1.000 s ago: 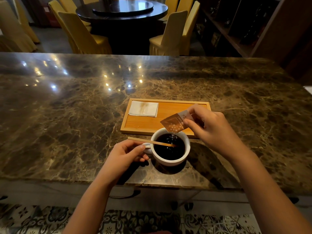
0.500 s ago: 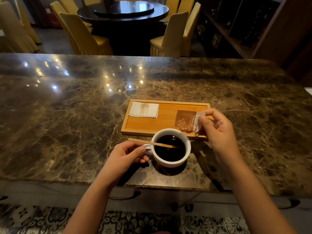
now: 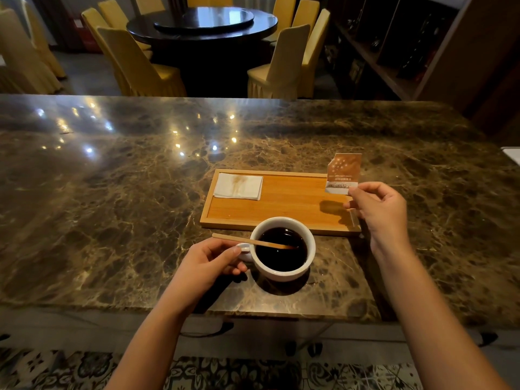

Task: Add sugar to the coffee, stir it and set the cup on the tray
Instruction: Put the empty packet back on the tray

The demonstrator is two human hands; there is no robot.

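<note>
A white cup (image 3: 292,273) full of dark coffee stands on the marble counter, just in front of the wooden tray (image 3: 284,202). A wooden stir stick (image 3: 247,241) rests across the rim with its tip in the coffee. My left hand (image 3: 209,261) grips the cup's handle on its left side. To the right of the cup, my right hand (image 3: 378,208) pinches a torn brown sugar packet (image 3: 343,172) upright over the tray's right end. A small torn strip also shows under that hand's fingers.
A folded white napkin (image 3: 238,186) with a brown stain lies at the tray's left end. The marble counter (image 3: 112,206) stretches wide on both sides. Behind it stand yellow-covered chairs (image 3: 140,60) around a dark round table (image 3: 202,26), with shelves at the right.
My right hand has lifted the sugar packet away from above the cup and carried it right, turning it upright over the tray's right end. The left hand and cup stay put.
</note>
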